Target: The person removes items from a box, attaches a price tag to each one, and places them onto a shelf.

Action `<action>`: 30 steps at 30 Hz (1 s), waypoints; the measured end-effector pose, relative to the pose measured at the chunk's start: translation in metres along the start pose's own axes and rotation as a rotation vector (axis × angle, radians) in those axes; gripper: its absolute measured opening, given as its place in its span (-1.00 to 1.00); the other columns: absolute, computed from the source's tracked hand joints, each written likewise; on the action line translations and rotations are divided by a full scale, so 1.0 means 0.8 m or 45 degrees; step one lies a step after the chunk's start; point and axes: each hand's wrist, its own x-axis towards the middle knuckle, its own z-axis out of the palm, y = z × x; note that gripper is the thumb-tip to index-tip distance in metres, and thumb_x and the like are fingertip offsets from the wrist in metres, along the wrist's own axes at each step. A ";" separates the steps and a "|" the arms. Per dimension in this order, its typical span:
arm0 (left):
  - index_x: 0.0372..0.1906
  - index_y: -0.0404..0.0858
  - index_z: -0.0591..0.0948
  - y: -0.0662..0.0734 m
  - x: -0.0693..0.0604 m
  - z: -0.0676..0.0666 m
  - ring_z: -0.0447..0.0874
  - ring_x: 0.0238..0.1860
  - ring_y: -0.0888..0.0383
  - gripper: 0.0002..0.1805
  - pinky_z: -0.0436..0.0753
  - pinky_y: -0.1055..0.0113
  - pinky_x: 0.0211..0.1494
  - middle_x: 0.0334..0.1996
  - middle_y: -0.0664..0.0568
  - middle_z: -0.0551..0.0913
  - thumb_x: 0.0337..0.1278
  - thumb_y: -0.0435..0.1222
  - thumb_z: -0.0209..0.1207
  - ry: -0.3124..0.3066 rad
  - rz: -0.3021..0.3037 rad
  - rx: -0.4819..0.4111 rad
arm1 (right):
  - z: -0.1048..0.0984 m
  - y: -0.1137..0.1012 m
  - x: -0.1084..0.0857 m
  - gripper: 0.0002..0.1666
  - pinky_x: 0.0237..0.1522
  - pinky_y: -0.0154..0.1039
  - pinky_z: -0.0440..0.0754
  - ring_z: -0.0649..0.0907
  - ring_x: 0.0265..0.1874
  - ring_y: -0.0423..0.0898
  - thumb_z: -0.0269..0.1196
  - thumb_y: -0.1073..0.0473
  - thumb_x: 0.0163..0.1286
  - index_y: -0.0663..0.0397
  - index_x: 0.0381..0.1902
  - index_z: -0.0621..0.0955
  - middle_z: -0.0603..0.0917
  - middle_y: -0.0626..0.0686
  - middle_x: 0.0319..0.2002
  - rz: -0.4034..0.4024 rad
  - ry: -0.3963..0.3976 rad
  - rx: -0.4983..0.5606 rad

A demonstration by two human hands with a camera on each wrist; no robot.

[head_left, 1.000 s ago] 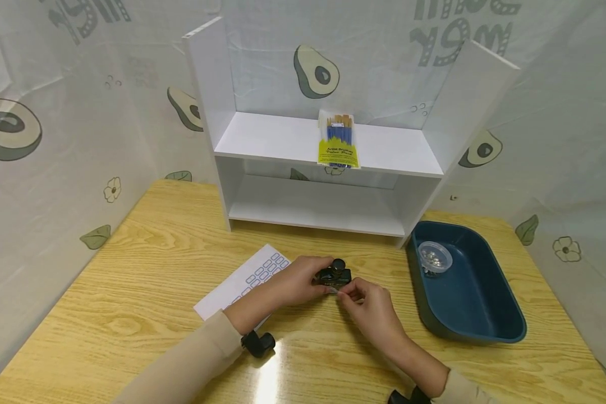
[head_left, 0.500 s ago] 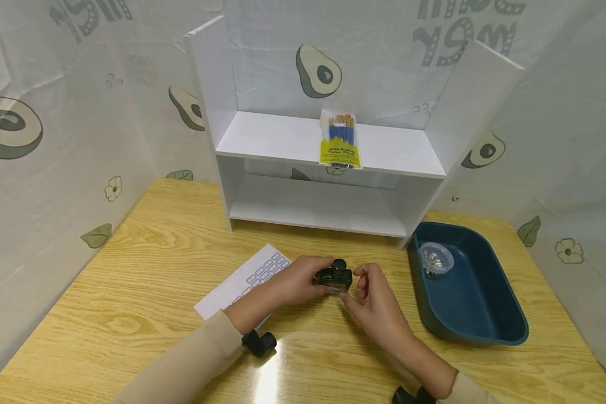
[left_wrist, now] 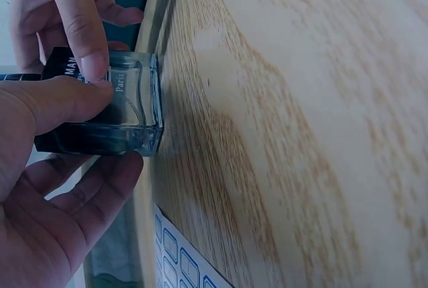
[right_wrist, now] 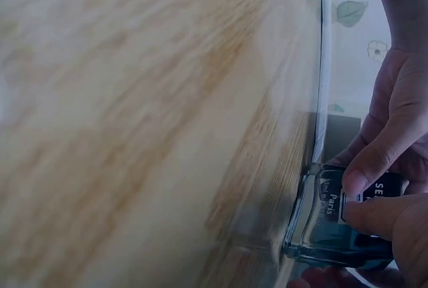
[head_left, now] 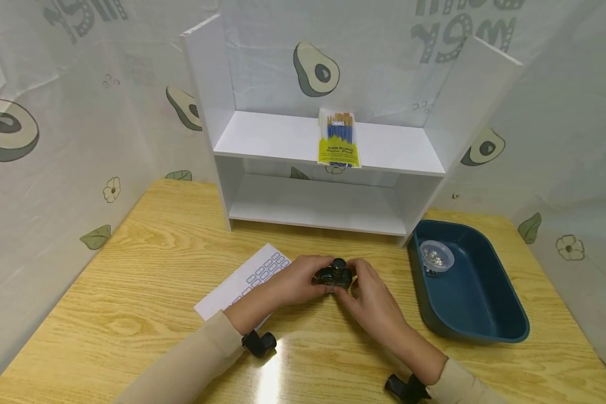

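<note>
A dark glass bottle with a round black cap stands on the table between both hands. The left hand grips it from the left, thumb on its front and fingers behind. From the right, the right hand holds it too, its thumb beside the left thumb. In the left wrist view the bottle shows "Paris" lettering, partly covered by the thumbs. The right wrist view shows both thumbs pressing on a small label on the bottle's face. A white sheet of blue-outlined labels lies under the left forearm.
A white shelf unit stands behind, with a pack of brushes on its upper shelf. At the right is a dark blue tray holding a round clear container of small shiny pieces.
The right hand has moved from the bottle's front right to its side, its fingers now round the back and its thumb on the front. The left hand has stayed in place.
</note>
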 end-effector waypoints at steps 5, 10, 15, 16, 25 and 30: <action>0.06 -0.22 0.62 -0.002 -0.001 0.000 0.74 0.04 0.07 -0.71 0.71 0.22 0.09 -0.02 -0.06 0.78 0.29 -0.41 0.36 -0.006 -0.008 0.004 | -0.002 0.006 0.003 -0.51 -0.19 -0.26 0.73 0.71 -0.15 -0.08 0.42 0.24 0.40 0.20 0.22 0.53 0.69 0.12 0.00 -0.006 -0.053 0.079; 0.08 -0.24 0.62 -0.004 0.001 0.001 0.75 0.08 0.04 -0.68 0.72 0.21 0.14 0.00 -0.08 0.78 0.28 -0.43 0.36 -0.004 0.011 0.019 | -0.007 0.013 0.004 -0.54 -0.15 -0.28 0.78 0.75 -0.10 -0.02 0.40 0.32 0.39 0.23 0.20 0.56 0.73 0.16 0.00 -0.032 -0.083 0.157; 0.14 -0.26 0.61 -0.003 0.000 0.001 0.75 0.14 0.00 -0.64 0.72 0.15 0.21 0.05 -0.12 0.78 0.28 -0.42 0.36 -0.008 0.002 0.013 | -0.012 0.022 0.006 -0.54 -0.14 -0.29 0.80 0.75 -0.08 0.02 0.39 0.38 0.38 0.28 0.20 0.57 0.73 0.19 -0.03 -0.089 -0.108 0.243; 0.14 -0.26 0.61 -0.003 0.000 0.001 0.75 0.14 -0.01 -0.64 0.72 0.14 0.22 0.06 -0.12 0.78 0.28 -0.42 0.36 -0.007 -0.002 0.012 | -0.013 0.023 0.006 -0.54 -0.14 -0.30 0.80 0.75 -0.08 0.02 0.39 0.38 0.38 0.28 0.20 0.58 0.73 0.19 -0.03 -0.096 -0.114 0.255; 0.22 -0.28 0.57 -0.004 -0.006 -0.004 0.71 0.03 0.03 -0.52 0.68 0.23 0.10 0.03 -0.13 0.75 0.20 -0.44 0.37 -0.025 -0.049 0.008 | -0.017 0.032 0.012 -0.56 -0.10 -0.24 0.82 0.77 -0.04 0.07 0.38 0.37 0.39 0.28 0.20 0.61 0.75 0.20 -0.03 -0.097 -0.179 0.303; 0.42 -0.33 0.44 -0.009 -0.021 -0.027 0.65 0.18 -0.09 -0.36 0.66 0.07 0.23 0.20 -0.22 0.66 0.20 -0.49 0.26 -0.082 -0.166 -0.023 | -0.019 0.031 0.013 -0.56 -0.06 -0.21 0.82 0.77 0.00 0.12 0.37 0.35 0.41 0.27 0.21 0.60 0.75 0.23 0.00 -0.065 -0.204 0.307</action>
